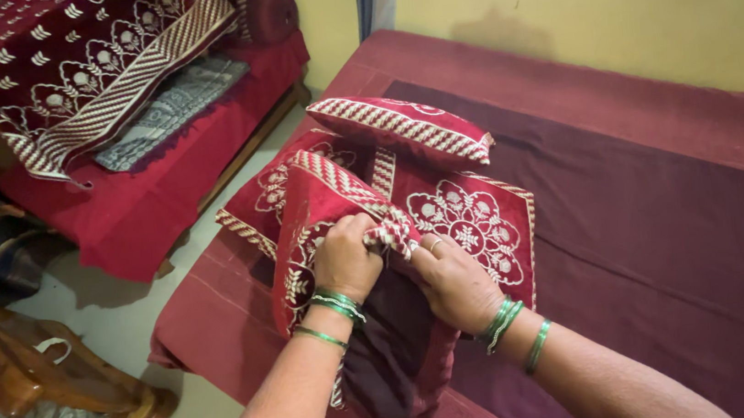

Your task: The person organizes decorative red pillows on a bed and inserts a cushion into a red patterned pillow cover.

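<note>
The red embroidered cushion cover (315, 233) stands on the maroon bedsheet (651, 235), its open corner pinched in the curled fingers of both the left hand (345, 260) and the right hand (453, 281). Judging by the dark maroon cushion (396, 354) bulging out below, the cover is only part-way on, so the grip must hold while it is worked down. Two more covered cushions (442, 174) lie just behind.

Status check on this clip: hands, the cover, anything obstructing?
Left hand and right hand both gripping the red embroidered cushion cover at its bunched edge. Finished cushion lies just behind on the bed. Nothing blocking.
</note>
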